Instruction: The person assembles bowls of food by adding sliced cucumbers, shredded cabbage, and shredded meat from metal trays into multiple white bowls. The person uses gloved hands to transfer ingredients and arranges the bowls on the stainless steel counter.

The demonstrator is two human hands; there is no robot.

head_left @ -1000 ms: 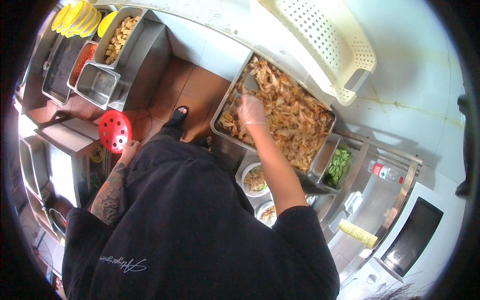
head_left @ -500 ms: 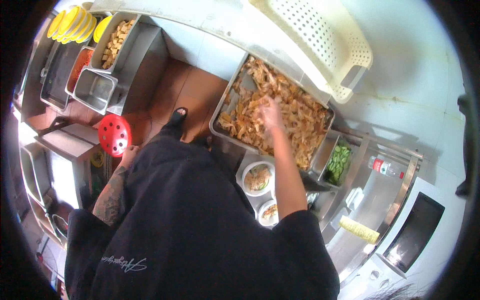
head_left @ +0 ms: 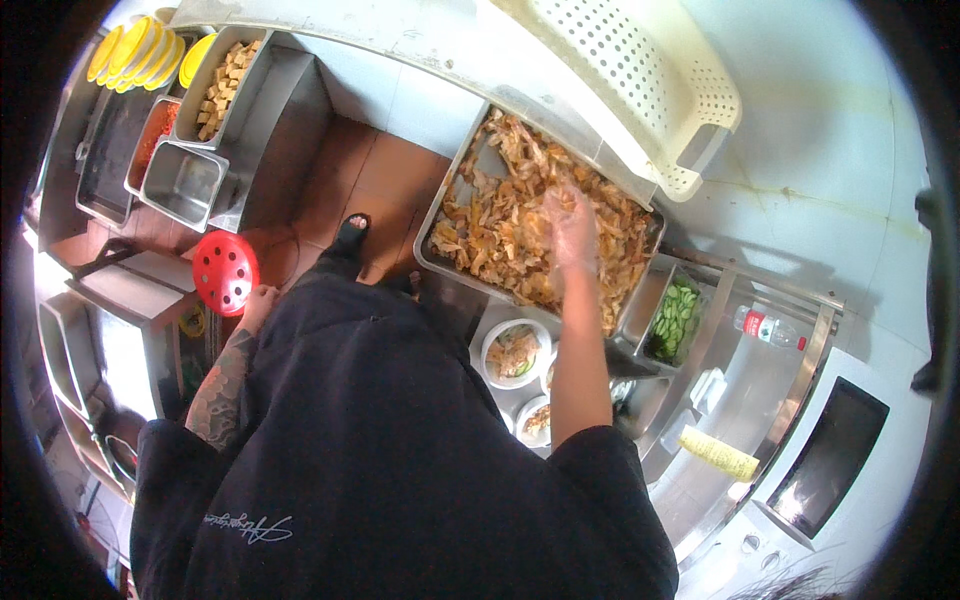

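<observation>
A large metal tray holds a heap of shredded brown meat. In a clear plastic glove, my right hand is down at the meat on the tray's right half, fingers curled on shreds and slightly blurred. Low at my left side, my left hand is closed beside the rim of a round red stool with holes in its top; whatever its fingers hold, if anything, is hidden. Between my body and the tray stand a white bowl with food and another white bowl, partly covered by my arm.
A metal container of sliced cucumber adjoins the tray. Farther right lie a plastic bottle and a yellow cob-like piece. A perforated cream basket rises behind. At far left are tofu cubes, a metal pan and yellow-rimmed dishes.
My right hand has shifted a little to the right across the meat. My left hand stays beside the red stool. The whole view has moved slightly.
</observation>
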